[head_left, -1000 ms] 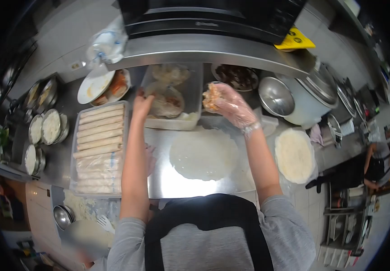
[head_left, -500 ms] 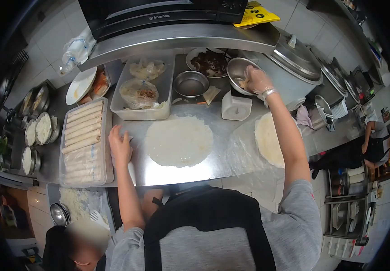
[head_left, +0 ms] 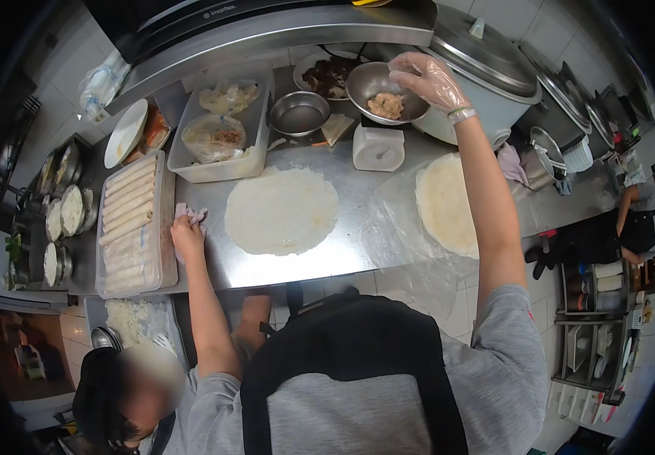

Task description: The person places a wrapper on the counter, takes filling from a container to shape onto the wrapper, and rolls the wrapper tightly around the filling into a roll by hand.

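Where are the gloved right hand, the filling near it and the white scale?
Gloved right hand (head_left: 432, 82): head view, its middle.
Filling (head_left: 386, 106): head view, middle of the lump.
White scale (head_left: 378, 153): head view, front face.

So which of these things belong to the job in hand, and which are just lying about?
Seem part of the job:
metal bowl holding food mixture
white scale
thin sheet laid flat
round pale sheets at right
tray of rolls
cloth in the left fingers

Probably just lying about:
lidded pot
tilted white plate
black appliance
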A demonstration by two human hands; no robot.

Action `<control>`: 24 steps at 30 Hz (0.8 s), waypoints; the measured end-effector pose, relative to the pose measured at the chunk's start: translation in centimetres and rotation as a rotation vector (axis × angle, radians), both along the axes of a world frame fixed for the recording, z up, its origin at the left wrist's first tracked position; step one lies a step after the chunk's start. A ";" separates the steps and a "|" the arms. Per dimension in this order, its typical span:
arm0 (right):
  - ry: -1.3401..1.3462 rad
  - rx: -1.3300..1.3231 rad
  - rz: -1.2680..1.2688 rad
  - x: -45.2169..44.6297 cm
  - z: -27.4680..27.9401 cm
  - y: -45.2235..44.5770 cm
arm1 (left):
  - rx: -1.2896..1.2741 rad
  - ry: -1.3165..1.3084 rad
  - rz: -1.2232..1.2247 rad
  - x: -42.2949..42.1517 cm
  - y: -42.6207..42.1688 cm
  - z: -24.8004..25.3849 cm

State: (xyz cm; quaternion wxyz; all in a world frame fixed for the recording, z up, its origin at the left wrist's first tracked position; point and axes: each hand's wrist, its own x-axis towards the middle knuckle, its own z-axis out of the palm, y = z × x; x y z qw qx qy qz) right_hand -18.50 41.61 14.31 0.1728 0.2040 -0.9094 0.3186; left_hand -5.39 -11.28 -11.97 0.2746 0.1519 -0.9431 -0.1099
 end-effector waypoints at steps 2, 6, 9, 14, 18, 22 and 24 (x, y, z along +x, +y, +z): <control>-0.001 -0.041 0.008 -0.2 -0.9 0.6 | 0.031 -0.017 0.020 0.1 0.4 0.4; 0.054 -0.060 0.045 0.6 -1.5 1.1 | 0.115 0.001 0.069 0.3 1.4 1.0; 0.034 -0.096 0.080 1.2 -1.1 0.3 | 0.172 0.069 0.062 0.5 2.4 0.8; -0.391 -0.565 0.481 3.1 -1.5 -7.2 | 0.130 0.221 -0.032 0.7 2.7 0.3; -0.527 -0.589 0.625 -0.1 -5.9 -15.7 | 0.099 0.246 -0.040 1.2 3.1 0.5; -0.698 -0.616 0.675 -5.8 -10.3 -24.3 | 0.128 0.215 -0.041 1.5 3.4 0.7; -0.632 -0.484 0.603 -7.9 -12.0 -27.9 | 0.168 0.164 -0.043 1.7 3.4 1.1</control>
